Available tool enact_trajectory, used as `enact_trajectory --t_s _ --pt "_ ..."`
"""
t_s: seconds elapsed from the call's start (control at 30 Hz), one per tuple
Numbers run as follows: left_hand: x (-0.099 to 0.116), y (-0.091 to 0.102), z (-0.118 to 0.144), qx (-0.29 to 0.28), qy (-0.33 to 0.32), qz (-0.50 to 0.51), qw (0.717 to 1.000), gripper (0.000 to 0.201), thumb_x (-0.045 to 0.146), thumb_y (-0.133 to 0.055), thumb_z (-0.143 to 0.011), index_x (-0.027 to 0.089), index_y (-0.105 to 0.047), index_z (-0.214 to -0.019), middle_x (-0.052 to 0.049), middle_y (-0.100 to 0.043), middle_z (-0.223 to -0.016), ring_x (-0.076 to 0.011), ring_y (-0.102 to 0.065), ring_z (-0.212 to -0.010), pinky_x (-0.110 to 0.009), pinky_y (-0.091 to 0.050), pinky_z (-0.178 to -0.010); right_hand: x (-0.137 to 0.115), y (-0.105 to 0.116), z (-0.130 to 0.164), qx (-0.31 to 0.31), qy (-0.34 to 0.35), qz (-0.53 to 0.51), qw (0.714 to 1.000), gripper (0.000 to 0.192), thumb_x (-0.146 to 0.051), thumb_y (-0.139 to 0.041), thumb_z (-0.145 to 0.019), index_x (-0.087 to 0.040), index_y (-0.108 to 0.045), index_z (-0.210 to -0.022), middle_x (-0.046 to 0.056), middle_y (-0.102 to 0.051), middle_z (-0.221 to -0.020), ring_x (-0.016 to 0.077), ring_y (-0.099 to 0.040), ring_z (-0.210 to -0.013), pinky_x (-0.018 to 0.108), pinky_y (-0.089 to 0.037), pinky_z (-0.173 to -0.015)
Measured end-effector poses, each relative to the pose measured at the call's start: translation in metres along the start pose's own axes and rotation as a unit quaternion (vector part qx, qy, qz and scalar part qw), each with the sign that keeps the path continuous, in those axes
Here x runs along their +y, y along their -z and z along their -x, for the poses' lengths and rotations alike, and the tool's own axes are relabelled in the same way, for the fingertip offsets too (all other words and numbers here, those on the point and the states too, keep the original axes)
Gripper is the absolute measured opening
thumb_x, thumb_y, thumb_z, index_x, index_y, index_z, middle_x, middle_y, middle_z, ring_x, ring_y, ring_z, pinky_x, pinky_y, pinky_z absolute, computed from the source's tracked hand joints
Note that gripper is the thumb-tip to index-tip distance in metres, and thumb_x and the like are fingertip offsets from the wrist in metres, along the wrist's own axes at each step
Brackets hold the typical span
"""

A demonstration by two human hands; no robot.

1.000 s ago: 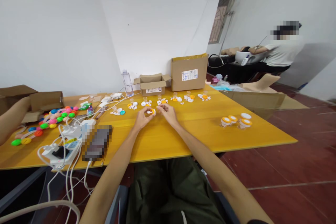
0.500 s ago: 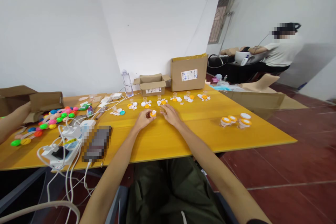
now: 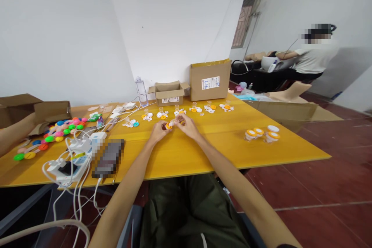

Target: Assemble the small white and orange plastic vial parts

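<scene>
Both hands, left hand (image 3: pixel 158 131) and right hand (image 3: pixel 188 126), pinched one small orange-and-white piece (image 3: pixel 170 124) near the open carton (image 3: pixel 168 93); four finished jars (image 3: pixel 261 133) stood right of it, loose parts (image 3: pixel 186 111) remaining.

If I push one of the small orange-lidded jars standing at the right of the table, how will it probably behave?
The jars look small, clear and seemingly empty, so probably light: a push would likely slide one across the smooth table. They are squat and wide-lidded, so tipping seems unlikely. On its side, the round shape could roll.
</scene>
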State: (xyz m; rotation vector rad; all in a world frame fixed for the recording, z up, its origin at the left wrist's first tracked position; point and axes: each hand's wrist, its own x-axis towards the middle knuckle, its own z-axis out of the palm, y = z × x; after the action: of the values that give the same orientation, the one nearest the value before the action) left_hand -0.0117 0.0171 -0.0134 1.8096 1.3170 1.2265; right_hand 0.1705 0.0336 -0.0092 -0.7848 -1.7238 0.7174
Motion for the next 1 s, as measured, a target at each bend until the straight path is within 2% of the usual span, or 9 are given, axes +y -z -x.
enact_trajectory --t_s 0.13,0.33,0.57,0.83,1.0 --pt "0.001 0.0 0.001 -0.008 -0.007 0.01 1.0 0.024 0.027 -0.08 -0.063 0.015 -0.072 -0.083 0.001 -0.066 -0.072 -0.0127 -0.058 -0.065 -0.025 -0.046 -0.065 0.0 -0.004 0.003 -0.036 0.002 -0.001 0.999 0.017 -0.035 -0.067 -0.077 -0.023 -0.059 -0.085 0.002 -0.068 -0.083 0.0165 -0.064 -0.073 0.028 -0.052 -0.062" --pt "0.005 0.002 0.001 -0.003 -0.024 0.054 0.998 0.031 0.033 -0.085 -0.06 0.017 -0.073 -0.083 -0.002 -0.07 -0.085 -0.0159 -0.064 -0.074 -0.029 -0.052 -0.073 0.004 -0.006 0.003 -0.052 -0.028 -0.036 0.998 0.021 -0.038 -0.07 -0.076 -0.023 -0.059 -0.085 0.002 -0.069 -0.086 0.0174 -0.065 -0.08 0.029 -0.054 -0.067" --pt "0.009 0.005 0.002 -0.049 0.018 0.16 0.986 0.043 0.041 -0.084 -0.064 0.017 -0.073 -0.098 -0.007 -0.076 -0.094 -0.0228 -0.07 -0.089 -0.037 -0.054 -0.086 0.011 -0.003 -0.001 -0.066 -0.048 -0.074 0.994 0.024 -0.036 -0.074 -0.071 -0.023 -0.058 -0.083 0.001 -0.067 -0.085 0.0179 -0.066 -0.082 0.031 -0.054 -0.073" --pt "0.017 0.007 0.006 -0.056 0.032 0.159 0.985 0.043 0.05 -0.077 -0.073 0.017 -0.075 -0.1 -0.006 -0.076 -0.089 -0.0189 -0.07 -0.075 -0.03 -0.053 -0.074 0.003 -0.004 0.001 -0.055 -0.005 -0.058 0.997 0.017 -0.027 -0.071 -0.073 -0.023 -0.06 -0.085 0.001 -0.069 -0.087 0.0179 -0.066 -0.083 0.031 -0.054 -0.074" --pt "0.023 0.009 0.007 -0.053 0.048 0.136 0.988 0.04 0.054 -0.071 -0.077 0.017 -0.076 -0.091 -0.004 -0.072 -0.072 -0.018 -0.068 -0.069 -0.027 -0.051 -0.065 -0.002 -0.004 0.002 -0.052 0.006 -0.045 0.998 0.015 -0.026 -0.072 -0.073 -0.023 -0.062 -0.084 0.002 -0.07 -0.087 0.0186 -0.066 -0.083 0.032 -0.054 -0.075"
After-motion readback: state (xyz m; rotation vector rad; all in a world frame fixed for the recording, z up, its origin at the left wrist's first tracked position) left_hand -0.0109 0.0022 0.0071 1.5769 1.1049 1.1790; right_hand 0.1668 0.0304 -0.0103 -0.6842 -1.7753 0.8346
